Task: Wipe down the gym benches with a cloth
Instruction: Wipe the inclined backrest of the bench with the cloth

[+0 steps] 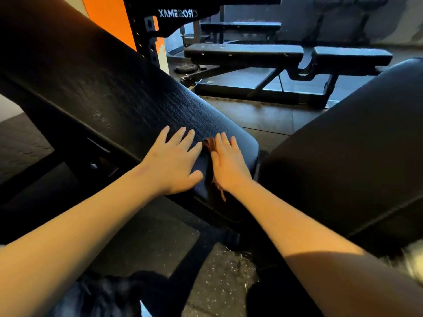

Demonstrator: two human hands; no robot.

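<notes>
A black padded incline bench pad (109, 88) slopes down from the upper left to its rounded lower end at centre. My left hand (174, 161) lies flat on that lower end with fingers spread. My right hand (229, 163) presses with straight fingers on a brown cloth (209, 144) against the pad's end; cloth shows above the fingers and hangs in a strip below the wrist (219, 191). Most of the cloth is hidden under the right hand. A second black pad (348, 156) rises at the right.
A flat black bench (247, 52) with its steel frame stands behind on the rubber floor (263, 115). A black rack upright (146, 37) stands against an orange wall at the back. Another bench (240, 26) is farther off. A weight plate (185, 68) lies on the floor.
</notes>
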